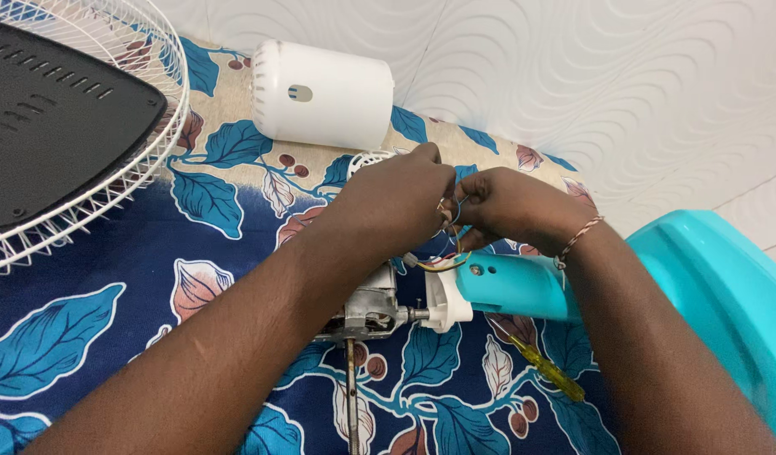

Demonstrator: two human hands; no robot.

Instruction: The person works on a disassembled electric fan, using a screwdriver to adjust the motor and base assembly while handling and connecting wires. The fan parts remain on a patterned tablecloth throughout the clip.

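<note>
Both hands work the fan motor's wiring: the left hand (396,198) and right hand (506,206) pinch thin wires (451,253) at twelve o'clock of the motor (371,307); joining them needs fine fingertip control.

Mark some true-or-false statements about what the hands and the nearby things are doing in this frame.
1. Both hands pinch thin coloured wires above the turquoise plastic fan neck. True.
2. The yellow-handled screwdriver is held in the right hand. False: it lies on the blue leaf-print cloth, untouched.
3. The white cylindrical plastic motor cover lies on its side beyond the hands. True.
4. The white wire fan guard sits at the right edge. False: it is at the upper left.
5. The left hand rests flat on the cloth. False: its fingers are raised at the wires.
</note>
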